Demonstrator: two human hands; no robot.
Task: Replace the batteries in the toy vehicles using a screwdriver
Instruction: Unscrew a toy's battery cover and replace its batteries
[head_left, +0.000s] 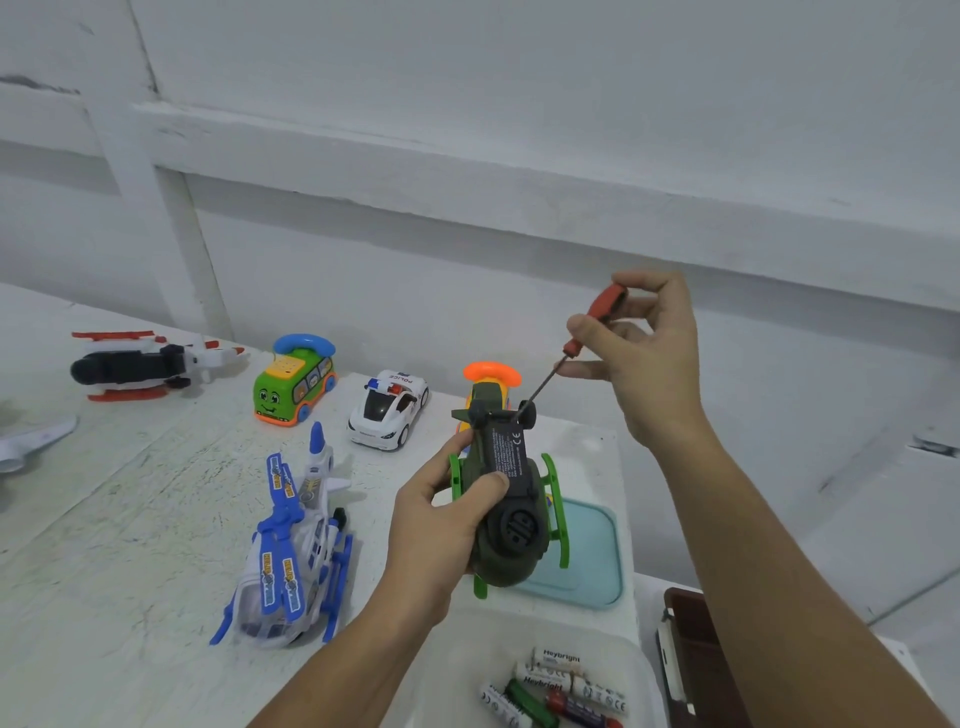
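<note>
My left hand grips a dark green toy helicopter with bright green skids, held upside down above the table so its black underside faces me. My right hand pinches a red-handled screwdriver between thumb and fingers. The thin shaft slants down to the left and its tip meets the far end of the black battery cover. A clear plastic container at the bottom holds several loose batteries.
On the white table lie a blue-and-white helicopter, a police car, a green bus phone toy, a black-and-white jet and an orange-topped toy. A teal lid lies under the held toy. A dark brown object sits at the right.
</note>
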